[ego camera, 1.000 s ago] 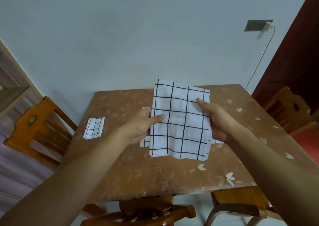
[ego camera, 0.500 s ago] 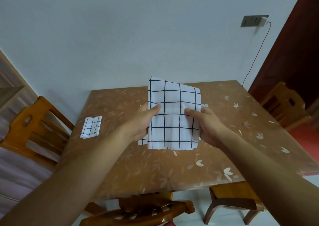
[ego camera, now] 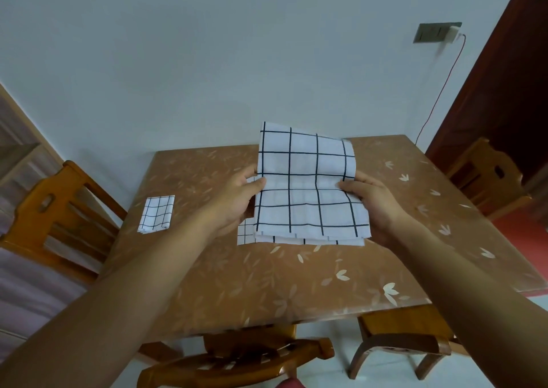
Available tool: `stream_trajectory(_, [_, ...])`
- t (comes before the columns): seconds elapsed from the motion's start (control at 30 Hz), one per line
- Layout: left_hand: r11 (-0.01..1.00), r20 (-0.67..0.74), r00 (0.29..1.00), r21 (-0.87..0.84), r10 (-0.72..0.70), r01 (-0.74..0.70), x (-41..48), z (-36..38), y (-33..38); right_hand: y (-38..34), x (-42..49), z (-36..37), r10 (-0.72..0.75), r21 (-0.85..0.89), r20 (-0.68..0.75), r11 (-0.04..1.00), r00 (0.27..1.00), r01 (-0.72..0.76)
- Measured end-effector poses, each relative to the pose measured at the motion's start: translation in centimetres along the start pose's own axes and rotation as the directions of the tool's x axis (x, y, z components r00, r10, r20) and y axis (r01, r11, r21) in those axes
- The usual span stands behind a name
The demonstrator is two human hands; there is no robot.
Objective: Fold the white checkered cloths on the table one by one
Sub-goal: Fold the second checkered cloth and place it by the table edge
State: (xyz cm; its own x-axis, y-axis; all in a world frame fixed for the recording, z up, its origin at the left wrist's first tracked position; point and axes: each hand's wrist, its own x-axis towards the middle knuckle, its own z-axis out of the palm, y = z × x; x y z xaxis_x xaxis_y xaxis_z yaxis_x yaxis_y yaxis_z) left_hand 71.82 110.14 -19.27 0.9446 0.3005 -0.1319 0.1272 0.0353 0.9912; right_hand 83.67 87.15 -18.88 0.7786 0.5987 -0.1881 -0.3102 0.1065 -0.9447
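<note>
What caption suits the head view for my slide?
Left hand and right hand grip a half-folded checkered cloth over the brown table; a small folded cloth lies near its left edge.

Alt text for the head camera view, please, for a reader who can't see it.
A left hand and a right hand pinch the sides of a partly folded white checkered cloth above a brown table. A smaller folded cloth lies near the table's left edge.
</note>
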Motion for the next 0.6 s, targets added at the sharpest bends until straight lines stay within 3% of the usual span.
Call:
stream_trajectory(0.13, [0.979,-0.009,0.998,-0.193,-0.066,0.063,-0.2,-0.6,-0.1,0.4,0.0,-0.4,0.067,0.080,0.126,0.994,0.990,-0.078])
stream_trajectory(0.23, [0.949,0.052,0.995,-0.300,-0.089,0.101,-0.4,-1.2,-0.1,1.0,0.3,-1.2,0.107,0.170,0.126,0.977,0.986,-0.128])
stream_trajectory(0.3, [0.934,0.089,0.991,-0.336,-0.099,0.124,-0.5,-1.7,0.0,1.2,0.5,-1.3,0.106,0.143,0.112,0.982,0.988,-0.122])
stream_trajectory(0.37, [0.942,0.098,0.988,-0.303,-0.118,0.142,-0.5,-1.8,0.2,1.2,0.7,-1.2,0.074,0.026,0.081,0.997,0.994,-0.076])
stream_trajectory(0.47, [0.990,0.058,0.996,-0.121,-0.060,0.067,-0.3,-1.7,0.2,1.4,0.9,-1.2,0.006,-0.065,0.045,0.998,0.999,-0.003])
stream_trajectory(0.6, [0.995,0.068,0.996,0.077,0.053,-0.058,-0.6,-1.1,0.9,0.9,0.7,-2.0,0.143,-0.220,0.175,0.970,0.974,-0.103])
